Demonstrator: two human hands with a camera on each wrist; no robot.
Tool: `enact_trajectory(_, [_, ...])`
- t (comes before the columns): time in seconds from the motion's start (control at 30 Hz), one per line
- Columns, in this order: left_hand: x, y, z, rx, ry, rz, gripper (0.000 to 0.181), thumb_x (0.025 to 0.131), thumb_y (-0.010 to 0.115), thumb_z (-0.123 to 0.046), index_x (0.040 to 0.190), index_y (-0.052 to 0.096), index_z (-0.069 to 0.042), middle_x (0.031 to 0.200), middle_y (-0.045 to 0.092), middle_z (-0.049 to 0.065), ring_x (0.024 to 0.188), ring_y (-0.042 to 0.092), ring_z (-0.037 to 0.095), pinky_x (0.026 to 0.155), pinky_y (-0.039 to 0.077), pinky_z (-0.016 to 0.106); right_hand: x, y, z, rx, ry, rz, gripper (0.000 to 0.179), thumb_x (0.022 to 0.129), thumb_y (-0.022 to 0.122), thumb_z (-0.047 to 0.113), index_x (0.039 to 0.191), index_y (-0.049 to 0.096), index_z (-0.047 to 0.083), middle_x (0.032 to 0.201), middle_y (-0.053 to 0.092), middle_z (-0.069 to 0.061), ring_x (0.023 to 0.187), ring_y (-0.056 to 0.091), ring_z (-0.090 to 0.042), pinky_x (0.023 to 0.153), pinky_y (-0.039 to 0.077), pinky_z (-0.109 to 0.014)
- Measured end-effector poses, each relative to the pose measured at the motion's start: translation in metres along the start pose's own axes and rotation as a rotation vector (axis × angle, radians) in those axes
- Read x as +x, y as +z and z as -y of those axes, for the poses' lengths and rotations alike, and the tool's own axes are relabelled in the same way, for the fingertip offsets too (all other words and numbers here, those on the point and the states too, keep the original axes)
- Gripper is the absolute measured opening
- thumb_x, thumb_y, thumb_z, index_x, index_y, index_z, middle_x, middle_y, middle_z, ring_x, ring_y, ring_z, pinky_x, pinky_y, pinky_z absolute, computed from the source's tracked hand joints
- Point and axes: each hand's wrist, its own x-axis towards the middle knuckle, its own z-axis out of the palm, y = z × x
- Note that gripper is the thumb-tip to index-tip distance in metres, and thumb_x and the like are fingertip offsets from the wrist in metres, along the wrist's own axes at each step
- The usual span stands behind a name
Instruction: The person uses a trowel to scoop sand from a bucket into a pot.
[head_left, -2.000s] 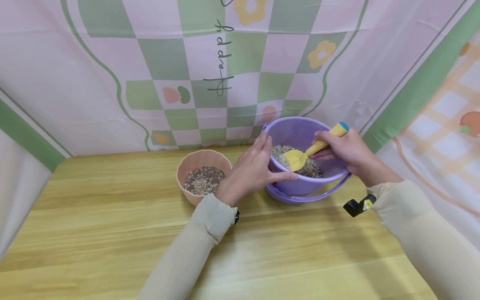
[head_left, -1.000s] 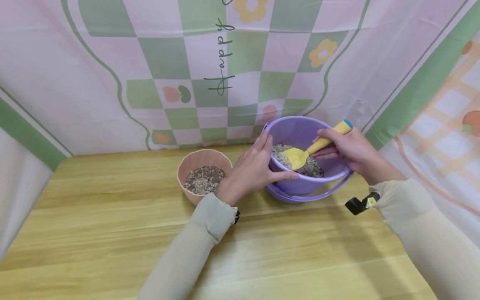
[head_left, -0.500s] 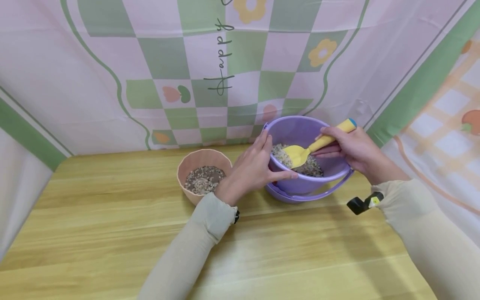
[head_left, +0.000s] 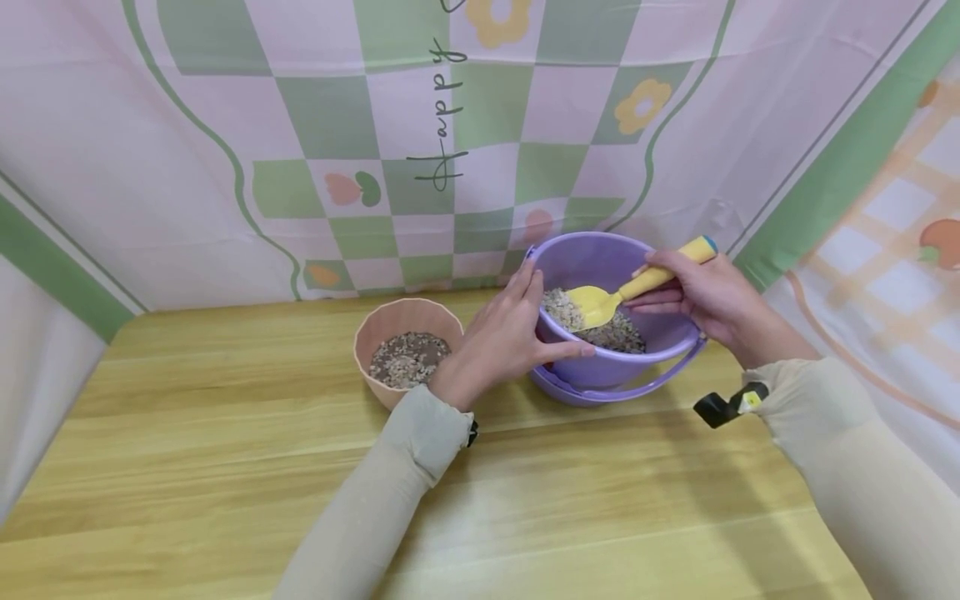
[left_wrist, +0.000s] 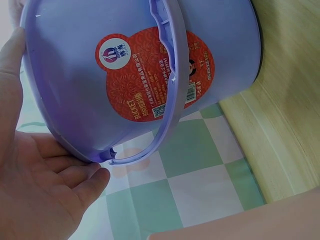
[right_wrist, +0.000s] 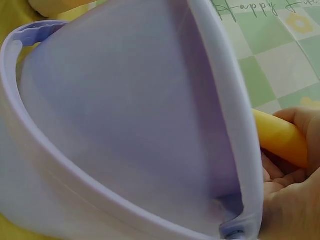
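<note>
A purple bucket (head_left: 600, 377) leans to the right on the table, with pale and dark grainy bits (head_left: 618, 335) inside. My left hand (head_left: 501, 333) holds its left rim, the thumb lying along the near side. In the left wrist view, the fingertips touch the rim beside the handle hinge. My right hand (head_left: 701, 296) grips the yellow handle of a small toy shovel (head_left: 596, 307) and reaches over the right rim. The shovel's blade lies in the bucket at the grainy bits. In the right wrist view the bucket's wall hides the blade.
A peach-coloured bowl (head_left: 367, 333) with similar grainy bits stands to the left, partly behind my left wrist. The bucket's handle (head_left: 660, 379) hangs down in front. A checked cloth (head_left: 420, 125) rises behind the wooden table (head_left: 187, 450).
My right hand has shifted slightly right with the shovel, and its handle tip now sits further right. The blade has tilted a little among the bits. My left hand and the bucket stay put.
</note>
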Motion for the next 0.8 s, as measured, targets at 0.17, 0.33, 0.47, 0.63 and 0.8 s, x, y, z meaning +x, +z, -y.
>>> enact_trajectory(0.17, [0.001,0.001,0.000,-0.005,-0.008,0.008,0.123,0.075,0.061,-0.081,0.157,0.019,0.000,0.167,-0.001,0.011,0.149,0.021,0.028,0.117,0.027,0.037,-0.001,-0.001,0.001,0.037,-0.002,0.002,0.023,0.101,0.056,0.007,0.091,0.072,-0.006,0.088,0.072,-0.028,0.081,0.072,-0.042,0.076,0.057,-0.044])
enact_trajectory(0.33, [0.002,0.002,0.001,-0.006,-0.016,0.014,0.124,0.074,0.060,-0.082,0.158,0.018,-0.001,0.167,-0.003,0.009,0.149,0.021,0.028,0.117,0.028,0.037,-0.002,-0.003,0.002,0.087,-0.010,-0.010,0.022,0.101,0.057,0.006,0.093,0.073,-0.007,0.090,0.071,-0.028,0.082,0.072,-0.043,0.077,0.057,-0.045])
enact_trajectory(0.47, [0.002,0.001,0.001,-0.002,-0.015,0.012,0.124,0.074,0.060,-0.082,0.158,0.018,-0.001,0.167,-0.004,0.008,0.149,0.022,0.028,0.117,0.029,0.037,-0.004,-0.007,0.002,0.131,-0.030,-0.015,0.022,0.102,0.055,0.006,0.095,0.073,-0.006,0.091,0.072,-0.026,0.082,0.072,-0.041,0.077,0.057,-0.045])
enact_trajectory(0.63, [0.002,0.001,0.001,0.001,-0.018,0.014,0.123,0.075,0.061,-0.081,0.158,0.018,0.000,0.167,-0.003,0.009,0.149,0.021,0.028,0.117,0.028,0.037,-0.007,-0.011,0.003,0.175,-0.041,-0.006,0.022,0.102,0.055,0.005,0.095,0.072,-0.007,0.091,0.072,-0.027,0.082,0.072,-0.041,0.077,0.057,-0.046])
enact_trajectory(0.8, [0.001,0.001,0.000,0.000,-0.017,0.015,0.123,0.075,0.062,-0.080,0.158,0.019,0.000,0.167,-0.001,0.010,0.149,0.021,0.028,0.117,0.029,0.037,-0.009,-0.015,0.003,0.206,-0.051,0.024,0.025,0.103,0.052,0.005,0.095,0.072,-0.009,0.092,0.070,-0.030,0.084,0.072,-0.042,0.077,0.057,-0.046])
